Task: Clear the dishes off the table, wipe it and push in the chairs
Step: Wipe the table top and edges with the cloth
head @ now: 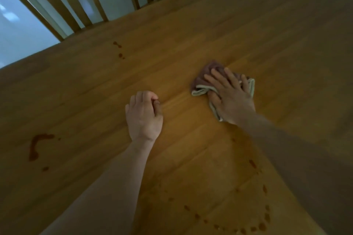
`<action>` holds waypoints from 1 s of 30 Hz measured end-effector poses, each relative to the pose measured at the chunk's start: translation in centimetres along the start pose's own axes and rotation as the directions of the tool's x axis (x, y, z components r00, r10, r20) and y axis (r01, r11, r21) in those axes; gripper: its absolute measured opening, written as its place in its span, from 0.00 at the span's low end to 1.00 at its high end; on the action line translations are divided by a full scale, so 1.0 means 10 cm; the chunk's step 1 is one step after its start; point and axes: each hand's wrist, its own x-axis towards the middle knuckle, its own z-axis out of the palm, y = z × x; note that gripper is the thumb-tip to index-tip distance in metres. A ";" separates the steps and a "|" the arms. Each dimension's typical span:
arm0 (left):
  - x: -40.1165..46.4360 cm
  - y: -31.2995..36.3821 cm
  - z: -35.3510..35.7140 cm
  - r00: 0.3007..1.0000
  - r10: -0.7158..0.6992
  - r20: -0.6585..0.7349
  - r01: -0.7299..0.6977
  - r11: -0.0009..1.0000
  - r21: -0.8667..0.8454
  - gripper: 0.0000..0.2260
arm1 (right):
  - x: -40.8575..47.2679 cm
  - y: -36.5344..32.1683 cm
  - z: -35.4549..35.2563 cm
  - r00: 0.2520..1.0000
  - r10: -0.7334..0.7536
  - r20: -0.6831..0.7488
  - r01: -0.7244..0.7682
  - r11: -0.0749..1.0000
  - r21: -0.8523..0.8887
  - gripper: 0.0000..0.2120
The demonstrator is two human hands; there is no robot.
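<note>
A wooden table (pixel 248 30) fills the view. My right hand (pixel 232 95) lies flat with spread fingers on a crumpled mauve cloth with a pale green edge (pixel 202 82), pressing it onto the tabletop near the middle. My left hand (pixel 144 116) rests on the table to the left of the cloth, its fingers curled into a loose fist that holds nothing. A reddish-brown smear (pixel 36 146) marks the table at the left. Small drops (pixel 118 48) sit nearer the far edge. A ring of brown spots (pixel 254 225) lies close to me.
A wooden slat-back chair (pixel 91 0) stands at the table's far-left side, its back close to the edge. A pale floor (pixel 17 34) shows beyond the table at the left.
</note>
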 end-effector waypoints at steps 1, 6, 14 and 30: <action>0.00 0.01 0.00 1.000 -0.002 -0.002 0.002 1.000 -0.001 0.02 | 0.08 0.13 -0.03 0.999 0.040 -0.003 -0.040 0.999 0.005 0.27; 0.00 -0.01 0.02 1.000 0.010 0.013 -0.010 1.000 0.024 0.15 | 0.31 0.39 -0.09 0.976 0.215 0.017 -0.215 0.976 0.044 0.25; 0.01 0.02 0.00 0.999 0.005 0.040 -0.006 1.000 0.031 0.20 | -0.23 0.17 -0.11 0.989 0.136 0.062 -0.139 0.989 0.049 0.25; -0.85 -0.29 -0.60 0.812 0.358 0.461 -0.369 0.927 -0.069 0.19 | -2.51 -0.89 -0.03 0.877 0.475 0.065 -0.462 0.800 0.384 0.20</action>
